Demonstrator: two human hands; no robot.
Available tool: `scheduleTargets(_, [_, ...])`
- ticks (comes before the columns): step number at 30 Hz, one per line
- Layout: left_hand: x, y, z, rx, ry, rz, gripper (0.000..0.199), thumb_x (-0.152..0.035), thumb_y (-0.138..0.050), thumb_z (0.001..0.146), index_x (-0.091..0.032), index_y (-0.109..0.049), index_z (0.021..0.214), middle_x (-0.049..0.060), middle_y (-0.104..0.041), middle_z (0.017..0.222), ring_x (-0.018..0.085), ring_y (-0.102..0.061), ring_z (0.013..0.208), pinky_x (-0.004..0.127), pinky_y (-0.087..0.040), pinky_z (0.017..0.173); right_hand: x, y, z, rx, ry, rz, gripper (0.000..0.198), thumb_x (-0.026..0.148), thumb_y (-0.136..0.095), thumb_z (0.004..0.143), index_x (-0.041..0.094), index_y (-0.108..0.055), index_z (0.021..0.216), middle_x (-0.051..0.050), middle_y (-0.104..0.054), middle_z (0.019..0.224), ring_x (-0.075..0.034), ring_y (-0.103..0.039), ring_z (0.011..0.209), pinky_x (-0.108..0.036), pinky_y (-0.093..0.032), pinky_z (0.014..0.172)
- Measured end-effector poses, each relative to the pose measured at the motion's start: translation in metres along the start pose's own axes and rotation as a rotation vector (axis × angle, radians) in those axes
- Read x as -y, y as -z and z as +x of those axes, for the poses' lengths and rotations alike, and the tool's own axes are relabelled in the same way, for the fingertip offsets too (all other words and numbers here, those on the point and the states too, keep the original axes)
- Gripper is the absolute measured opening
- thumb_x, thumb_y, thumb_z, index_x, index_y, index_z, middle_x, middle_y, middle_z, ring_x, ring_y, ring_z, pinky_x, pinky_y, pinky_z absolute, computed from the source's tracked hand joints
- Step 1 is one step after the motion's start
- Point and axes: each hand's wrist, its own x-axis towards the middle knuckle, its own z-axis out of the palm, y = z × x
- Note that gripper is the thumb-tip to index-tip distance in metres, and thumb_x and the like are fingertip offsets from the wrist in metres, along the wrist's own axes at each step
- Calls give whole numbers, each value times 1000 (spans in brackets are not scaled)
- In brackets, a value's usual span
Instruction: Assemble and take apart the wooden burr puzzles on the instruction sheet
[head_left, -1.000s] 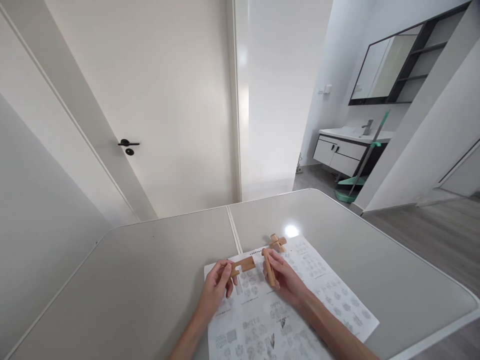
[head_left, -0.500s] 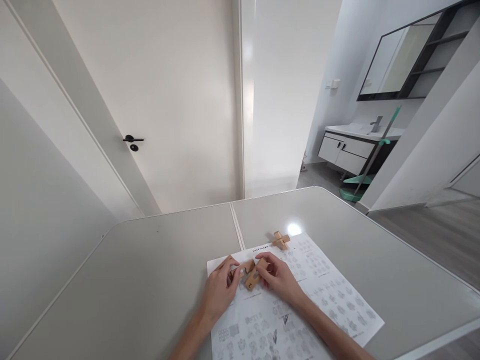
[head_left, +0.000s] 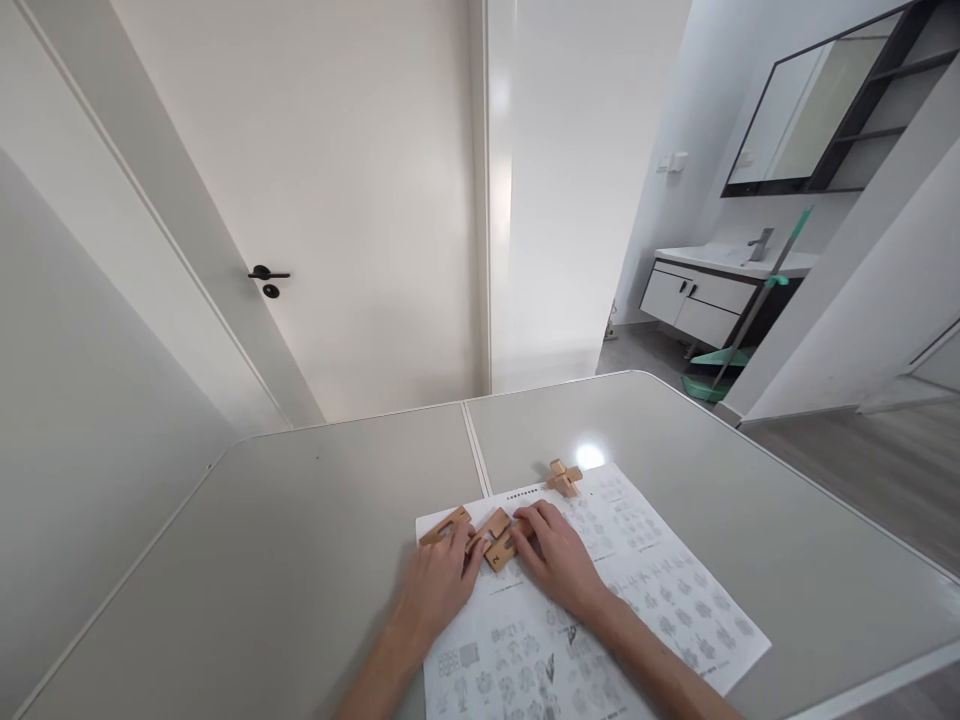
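Three notched wooden puzzle pieces lie side by side on a printed sheet. My left hand [head_left: 439,580] is between the left piece [head_left: 445,524] and the middle piece [head_left: 493,524], its bent fingers and thumb gripping the near end of the middle one. My right hand [head_left: 556,555] pinches the upper end of the right piece [head_left: 498,556], which bears a dark "2". Fingers cover parts of all three. Beyond my right hand, a cross-shaped wooden puzzle [head_left: 564,479] stands assembled at the sheet's far edge.
The paper sheet [head_left: 675,590], covered in small grey diagrams, lies on a grey table [head_left: 300,560] with a pale seam. A white door [head_left: 360,200] rises past the far edge. Back right are a washbasin cabinet [head_left: 697,300] and a green broom with dustpan [head_left: 705,388].
The right piece has been laid down flatter, beside the middle one. My left hand has shifted slightly, leaving more of the left piece showing. The view has turned a little.
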Motion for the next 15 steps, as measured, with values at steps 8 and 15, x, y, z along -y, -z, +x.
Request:
scheduleTargets(8, [8, 3, 3, -125, -42, -31, 25, -40, -45, 102, -25, -65, 108, 6, -78, 85, 23, -71, 66, 27, -39, 60, 2, 1, 0, 31, 8, -16, 20, 30, -47, 102, 23, -61, 116, -10, -62, 104, -28, -61, 96, -43, -54, 81])
scheduleTargets(15, [31, 30, 14, -158, 339, 256, 32, -36, -34, 106, -20, -61, 111, 6, -75, 74, 24, -71, 65, 26, -32, 54, 2, 5, 0, 74, 22, 38, 29, 29, -55, 99, 24, -58, 127, -13, -61, 124, -30, -62, 109, -46, -54, 91])
